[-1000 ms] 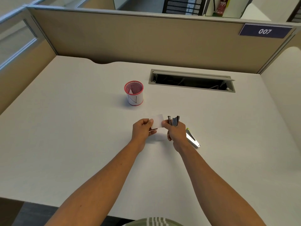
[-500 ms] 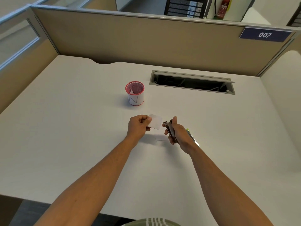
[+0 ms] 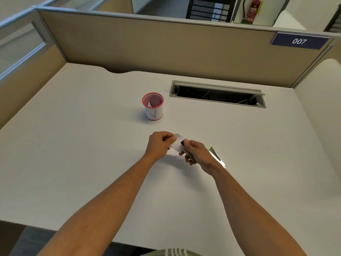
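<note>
My left hand (image 3: 160,145) pinches a small white paper card (image 3: 177,144) just above the white desk (image 3: 73,163). My right hand (image 3: 198,155) grips a small dark metal tool (image 3: 187,153), a stapler-like clip, whose front end meets the card's right edge. Both hands sit close together at the desk's middle. A thin white scrap (image 3: 178,156) lies on the desk under them, partly hidden.
A red mesh cup (image 3: 153,106) with a white label marked N stands behind my hands. A silver and green tool (image 3: 217,157) lies on the desk to the right of my right hand. An open cable slot (image 3: 217,94) runs along the back. Beige partitions (image 3: 166,47) enclose the desk.
The hands parted half a second ago, leaving a scrap on the desk. Now they have come together again, and the tool's tip touches the card's right edge.
</note>
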`<state>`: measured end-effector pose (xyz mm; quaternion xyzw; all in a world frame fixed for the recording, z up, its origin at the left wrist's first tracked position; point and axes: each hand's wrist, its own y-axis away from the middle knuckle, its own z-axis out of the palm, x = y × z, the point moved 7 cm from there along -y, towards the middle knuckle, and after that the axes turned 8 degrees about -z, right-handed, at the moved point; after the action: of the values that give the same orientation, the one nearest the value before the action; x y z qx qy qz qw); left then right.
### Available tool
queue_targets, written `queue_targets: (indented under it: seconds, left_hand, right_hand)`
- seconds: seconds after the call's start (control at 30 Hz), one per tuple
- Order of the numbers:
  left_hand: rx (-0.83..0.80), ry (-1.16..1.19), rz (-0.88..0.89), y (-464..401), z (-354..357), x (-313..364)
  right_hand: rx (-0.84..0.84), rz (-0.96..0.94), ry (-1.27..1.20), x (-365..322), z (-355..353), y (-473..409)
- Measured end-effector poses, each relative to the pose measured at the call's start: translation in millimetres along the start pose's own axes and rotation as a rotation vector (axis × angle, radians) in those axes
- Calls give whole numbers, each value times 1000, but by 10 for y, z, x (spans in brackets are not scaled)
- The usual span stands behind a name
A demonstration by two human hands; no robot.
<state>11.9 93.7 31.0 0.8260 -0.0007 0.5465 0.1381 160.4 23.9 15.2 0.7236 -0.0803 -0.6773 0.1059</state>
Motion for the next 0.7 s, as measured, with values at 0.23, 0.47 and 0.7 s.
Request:
queue_targets:
  seconds: [0.23, 0.47, 0.7]
  left_hand:
    - [-57, 11, -22, -10, 55, -7]
    - [-99, 42, -46, -26, 92, -13]
    - [-118, 57, -57, -34, 109, -26]
  right_hand:
    - [26, -31, 54, -44, 0, -25]
    - [95, -49, 44, -14, -40, -64]
    - [198, -44, 31, 41, -20, -97]
